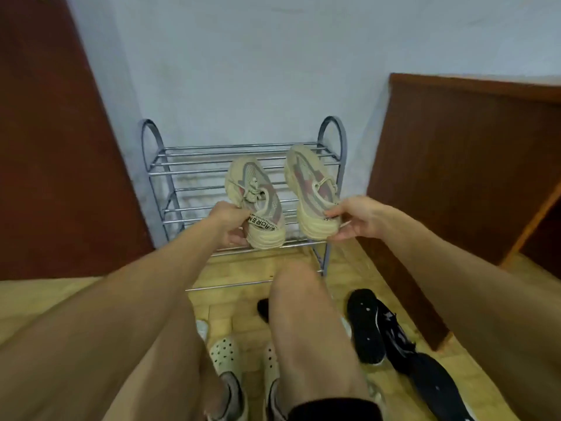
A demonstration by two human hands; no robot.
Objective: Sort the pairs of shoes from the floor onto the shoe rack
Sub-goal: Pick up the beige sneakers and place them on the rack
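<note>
Since shoes are seen lying on the floor (236, 268) closest to the camera, the task is judged to be at an early stage. Cream perforated clogs (224, 357) are seen between the bent legs; whether they are worn or loose cannot be told. Black sneakers (367, 326) are left on the floor to the right, one just beside the other, and a dark object (263, 308), possibly another shoe, is half hidden behind the knee. Further out, the left hand (230, 223) is curled round the heel of the left beige sneaker (258, 196), and the right hand (355, 218) pinches the heel of the right beige sneaker (312, 189), thumb on top, fingers under the sole. Both sneakers are held up with toes pointed away, side by side but apart, in front of the shoe rack (194, 172). Whether the right toe touches the top tier cannot be told. No pair is seen set down on the rack, so none is counted as placed. The rack is stood against the pale wall (243, 71), between a brown door (45, 147) and a wooden cabinet (455, 162). Left to do, as judged: the beige pair to be set on a tier, then the black pair, then any others.
</note>
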